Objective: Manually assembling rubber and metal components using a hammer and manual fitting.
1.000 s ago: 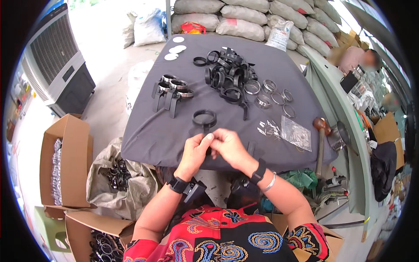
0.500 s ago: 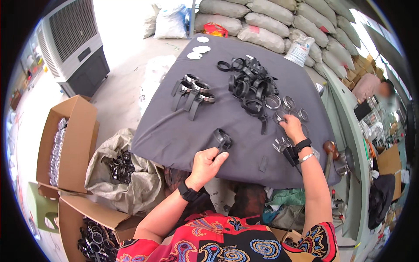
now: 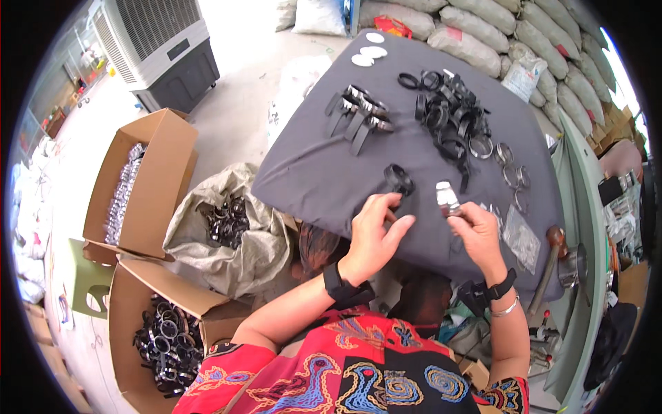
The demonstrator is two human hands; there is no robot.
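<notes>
My left hand (image 3: 376,231) is at the near part of the grey-covered table (image 3: 324,179), thumb apart from the fingers. Its fingertips are at a black ring-shaped part (image 3: 398,179) with a short handle, partly hidden by the fingers. Close by on the right, my right hand (image 3: 477,233) pinches a shiny silver metal ring (image 3: 447,196) above the cloth. Several loose metal rings (image 3: 504,152) lie beyond it to the right, beside a tangled pile of black ring parts (image 3: 452,114). A small group of black parts with silver rings (image 3: 358,114) stands farther left.
White discs (image 3: 372,52) lie at the far edge. A clear plastic bag (image 3: 522,238) and a wooden-handled hammer (image 3: 554,252) are at the right. Left of the table are an open sack (image 3: 258,252), cardboard boxes (image 3: 155,176) of parts and an air cooler (image 3: 165,48). Stacked sacks (image 3: 476,31) stand behind.
My right hand has lifted a metal ring from the group at the right and brought it left toward the black part. My left thumb has moved away from the black part. The view has shifted.
</notes>
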